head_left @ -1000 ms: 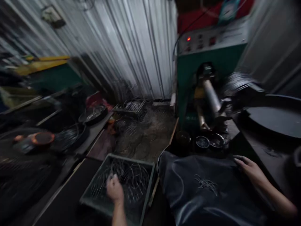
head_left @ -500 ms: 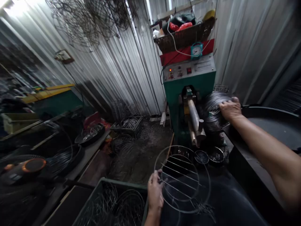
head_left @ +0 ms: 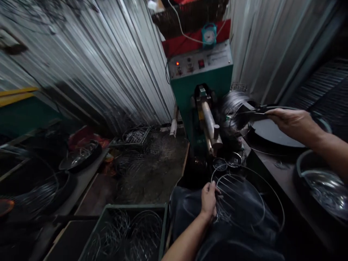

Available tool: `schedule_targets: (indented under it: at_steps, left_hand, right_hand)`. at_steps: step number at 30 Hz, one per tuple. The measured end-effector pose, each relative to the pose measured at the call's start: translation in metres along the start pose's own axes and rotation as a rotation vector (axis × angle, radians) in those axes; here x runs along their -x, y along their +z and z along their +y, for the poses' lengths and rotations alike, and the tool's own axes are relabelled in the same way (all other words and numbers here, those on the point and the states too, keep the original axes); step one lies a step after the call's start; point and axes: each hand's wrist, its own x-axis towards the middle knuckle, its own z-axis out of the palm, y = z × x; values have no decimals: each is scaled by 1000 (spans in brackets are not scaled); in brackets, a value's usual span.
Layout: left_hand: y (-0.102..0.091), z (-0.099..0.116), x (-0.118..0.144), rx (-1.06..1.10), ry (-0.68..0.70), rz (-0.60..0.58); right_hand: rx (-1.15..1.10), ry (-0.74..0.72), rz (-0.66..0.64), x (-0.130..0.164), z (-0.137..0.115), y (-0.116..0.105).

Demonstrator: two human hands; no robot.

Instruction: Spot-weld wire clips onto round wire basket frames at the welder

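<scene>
My left hand (head_left: pixel 209 201) is closed on the edge of a round wire rack (head_left: pixel 240 197), which has an outer ring, an inner ring and several straight bars. The rack hangs tilted over dark cloth (head_left: pixel 187 217) on my lap. Loose wire ends show close to those fingers. My right hand (head_left: pixel 296 121) is pinched on the dark rim of a shallow round pan (head_left: pixel 272 133) at the right; motion blurs its edge. Just left of the pan sits a coil of grey wire (head_left: pixel 235 103), apart from my right fingers.
A green machine (head_left: pixel 199 79) with a metal arm (head_left: pixel 209 119) stands ahead. Small round dishes (head_left: pixel 220 165) sit below it. A green crate (head_left: pixel 136 206) of wire pieces is at lower left. A deep bowl (head_left: pixel 300 166) with shiny contents stands at right.
My right hand has left the wire coil and now grips the pan's rim. My left hand has moved right and up with the wire rack, which has turned. The view has swung down and right.
</scene>
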Motion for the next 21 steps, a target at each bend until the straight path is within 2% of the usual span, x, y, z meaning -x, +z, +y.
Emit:
schedule_targets:
  at_steps: [4,7,11,15,18,21]
  left_hand:
    - [3,-16,-5,-5,9,-28]
    - [-1,-20,1,-5,16,-16]
    - [-7,-18,10,12,14,-5]
    - [-6,-13,15,16,-5,4]
    - [1,-9,19,6,-1,-15]
    - [11,-6,22,-1,-8,-61]
  right_hand:
    - [0,-12,-139,68,-4,4]
    - [-28,51,-198,96,-1,15]
    - [-136,278,-176,122,0,28]
    - [-147,474,-219,147,2,33]
    - [-90,487,-198,152,7,20]
    - [-38,366,-133,150,3,6]
